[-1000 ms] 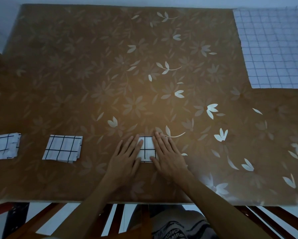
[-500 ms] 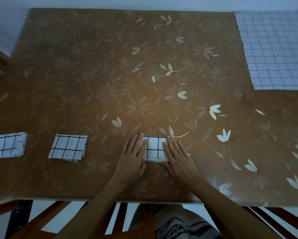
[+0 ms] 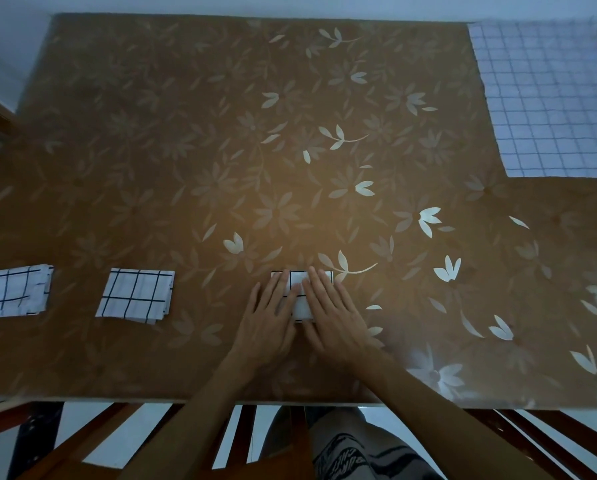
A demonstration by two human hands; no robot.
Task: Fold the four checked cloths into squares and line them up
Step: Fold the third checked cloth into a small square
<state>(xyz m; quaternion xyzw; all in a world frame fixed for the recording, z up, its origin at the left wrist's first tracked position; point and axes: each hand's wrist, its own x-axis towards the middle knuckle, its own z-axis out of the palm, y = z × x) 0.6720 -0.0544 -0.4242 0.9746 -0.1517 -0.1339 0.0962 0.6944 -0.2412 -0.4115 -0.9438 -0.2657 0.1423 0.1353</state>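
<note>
Head view: left hand (image 3: 269, 318) and right hand (image 3: 337, 315) lie flat, fingers straight, pressing the small folded cloth (image 3: 299, 306) near the front edge of the glossy floral table (image 3: 186, 133). Nearer folded square (image 3: 136, 294) and far-left folded square (image 3: 13, 292) lie to its left. The thin unfolded checked cloth (image 3: 546, 98) is spread at the far right corner.

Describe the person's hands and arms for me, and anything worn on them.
Two bare hands, the left hand and the right hand, with no gloves, rings, watch or wristband visible in the dim light. The forearms are uncovered down to the picture's lower edge, and no sleeve is in view.
</note>
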